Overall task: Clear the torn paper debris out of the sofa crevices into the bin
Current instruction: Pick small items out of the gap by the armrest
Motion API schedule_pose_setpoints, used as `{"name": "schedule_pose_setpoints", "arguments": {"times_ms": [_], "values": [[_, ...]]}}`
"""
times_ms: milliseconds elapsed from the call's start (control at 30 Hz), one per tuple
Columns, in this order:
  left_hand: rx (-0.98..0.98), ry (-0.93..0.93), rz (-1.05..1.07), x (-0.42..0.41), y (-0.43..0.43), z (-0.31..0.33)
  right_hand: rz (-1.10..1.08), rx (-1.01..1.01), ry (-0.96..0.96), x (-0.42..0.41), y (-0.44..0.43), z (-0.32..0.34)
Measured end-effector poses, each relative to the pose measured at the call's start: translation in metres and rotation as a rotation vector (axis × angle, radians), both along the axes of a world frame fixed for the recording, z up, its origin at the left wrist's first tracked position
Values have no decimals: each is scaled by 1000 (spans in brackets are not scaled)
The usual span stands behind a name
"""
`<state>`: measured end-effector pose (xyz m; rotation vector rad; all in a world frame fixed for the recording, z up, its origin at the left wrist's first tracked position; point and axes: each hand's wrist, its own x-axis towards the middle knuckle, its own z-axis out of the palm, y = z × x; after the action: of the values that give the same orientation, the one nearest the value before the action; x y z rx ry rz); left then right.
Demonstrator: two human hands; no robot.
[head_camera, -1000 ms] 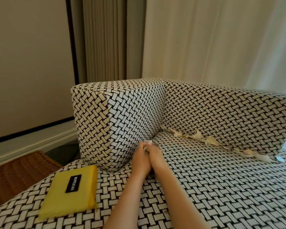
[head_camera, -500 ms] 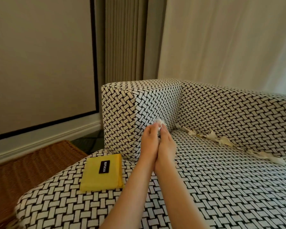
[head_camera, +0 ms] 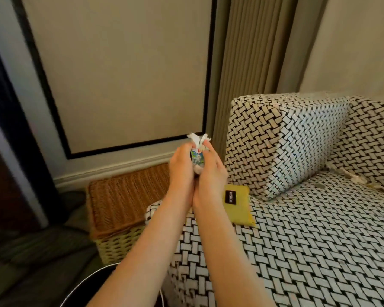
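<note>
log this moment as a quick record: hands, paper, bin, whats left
hands: left hand and right hand pressed together in mid-air
paper: torn paper wad cupped between both hands
bin: dark bin rim at the bottom edge, below the left forearm
left over: scraps in the sofa back crevice
nearby: yellow pouch on seat, wicker basket beside sofa

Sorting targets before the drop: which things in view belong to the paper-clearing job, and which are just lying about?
Job:
- paper wad, held between left hand and right hand
- loose scraps in the back crevice
- likely the bin, only its rim in view at the bottom edge

Lying about:
- yellow pouch on the sofa seat
- wicker basket
- curtain
</note>
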<state>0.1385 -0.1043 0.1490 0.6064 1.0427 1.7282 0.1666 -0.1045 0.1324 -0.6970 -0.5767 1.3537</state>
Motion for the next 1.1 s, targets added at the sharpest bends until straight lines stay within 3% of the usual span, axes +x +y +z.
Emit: {"name": "schedule_pose_setpoints", "arguments": {"times_ms": [200,367,633,900,1100], "values": [[-147,-8,130,-71,-33,-48,193,-94,-38,-72,-19,-58],[-274,-151,167,-110,-57,-98,352,-283,27,-115,-35,-115],[-257,-386,229,-142,-84,-148,446,-462,-67,-138,-60,-156],[-416,-104,85,-168,-112,-197,519,-572,-74,-127,-81,-194],[-549,151,-110,-174,-131,-228,526,-724,-293,-121,-88,-226]]}}
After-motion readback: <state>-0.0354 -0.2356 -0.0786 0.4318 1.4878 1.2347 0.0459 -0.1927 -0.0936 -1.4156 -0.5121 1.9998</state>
